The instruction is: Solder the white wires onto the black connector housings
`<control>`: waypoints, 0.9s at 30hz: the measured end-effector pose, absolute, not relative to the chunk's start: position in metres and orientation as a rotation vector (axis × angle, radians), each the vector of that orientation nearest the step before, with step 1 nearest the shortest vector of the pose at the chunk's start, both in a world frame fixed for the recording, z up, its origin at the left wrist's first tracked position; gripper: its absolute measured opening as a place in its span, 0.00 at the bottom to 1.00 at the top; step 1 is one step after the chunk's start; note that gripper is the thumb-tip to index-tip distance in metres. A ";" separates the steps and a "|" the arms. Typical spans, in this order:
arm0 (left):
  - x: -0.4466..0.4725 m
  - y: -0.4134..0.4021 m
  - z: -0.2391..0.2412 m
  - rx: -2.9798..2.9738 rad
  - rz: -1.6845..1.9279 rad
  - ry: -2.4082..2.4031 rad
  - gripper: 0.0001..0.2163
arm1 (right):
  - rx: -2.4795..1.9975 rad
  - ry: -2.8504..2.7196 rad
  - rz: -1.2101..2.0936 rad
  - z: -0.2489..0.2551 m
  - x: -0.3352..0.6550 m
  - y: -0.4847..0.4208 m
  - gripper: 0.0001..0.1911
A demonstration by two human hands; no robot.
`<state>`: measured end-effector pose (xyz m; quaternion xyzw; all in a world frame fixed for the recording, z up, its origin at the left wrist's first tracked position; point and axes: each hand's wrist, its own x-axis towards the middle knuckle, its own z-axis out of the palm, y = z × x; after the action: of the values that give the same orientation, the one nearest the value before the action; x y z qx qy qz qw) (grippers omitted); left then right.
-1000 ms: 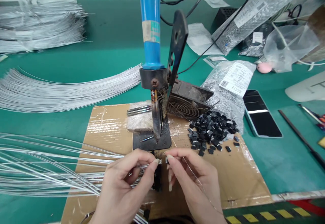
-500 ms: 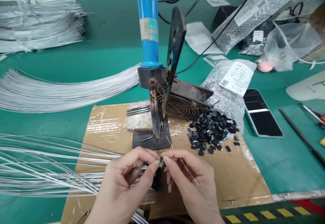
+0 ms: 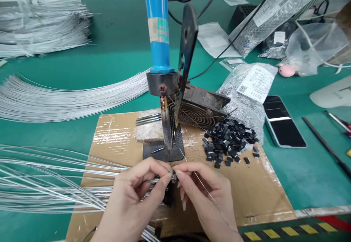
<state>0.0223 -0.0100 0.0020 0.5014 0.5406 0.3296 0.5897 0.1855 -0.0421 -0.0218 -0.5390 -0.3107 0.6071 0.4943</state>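
My left hand (image 3: 139, 198) is closed in a pinch just below the soldering iron (image 3: 159, 55). Its thumb and forefinger hold a small metallic part (image 3: 173, 175) whose exact kind I cannot make out. Thin silvery wires (image 3: 90, 189) run from the left side toward and beneath this hand. My right hand (image 3: 208, 198) meets it from the other side, thumb and forefinger pinched at the same small part. A thin strand of solder wire (image 3: 207, 190) crosses the right hand, its free end rising near the iron's tip. Dark pieces lie partly hidden below the fingers.
A cardboard sheet (image 3: 246, 194) covers the green bench under the hands. A pile of small black pieces (image 3: 231, 139) lies to the right, beside a phone (image 3: 285, 121). Behind the iron is a fan (image 3: 203, 105). Wire bundles (image 3: 68, 101) lie left; labelled plastic bags (image 3: 253, 84) sit right.
Both hands keep their pinch at nearly the same spot, with only slight finger movement. The iron appears a little further left as the view shifts slightly.
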 end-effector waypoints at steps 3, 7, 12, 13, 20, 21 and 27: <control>0.026 -0.010 0.005 1.123 0.764 1.266 0.06 | -1.321 -0.832 1.416 -0.023 0.186 -0.043 0.06; 0.035 -0.012 0.009 1.023 0.829 1.397 0.05 | -1.394 -1.016 1.151 -0.026 0.185 -0.047 0.14; 0.040 -0.014 0.009 1.039 0.841 1.457 0.06 | -1.535 -1.185 0.848 -0.025 0.187 -0.055 0.22; 0.040 -0.014 0.009 1.050 0.838 1.460 0.06 | -1.560 -1.228 0.803 -0.024 0.188 -0.056 0.23; 0.029 -0.011 0.000 1.220 0.834 1.396 0.05 | -1.644 -1.366 0.637 -0.021 0.193 -0.055 0.22; 0.028 -0.010 -0.001 1.247 0.837 1.380 0.05 | -1.631 -1.375 0.610 -0.021 0.194 -0.054 0.18; 0.028 -0.007 0.003 1.272 0.834 1.424 0.06 | -1.424 -1.407 0.725 -0.017 0.200 -0.043 0.10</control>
<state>0.0280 -0.0069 0.0027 0.5270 0.5900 0.3457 0.5047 0.2004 -0.0434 -0.0170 -0.5851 -0.5779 0.2978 0.4848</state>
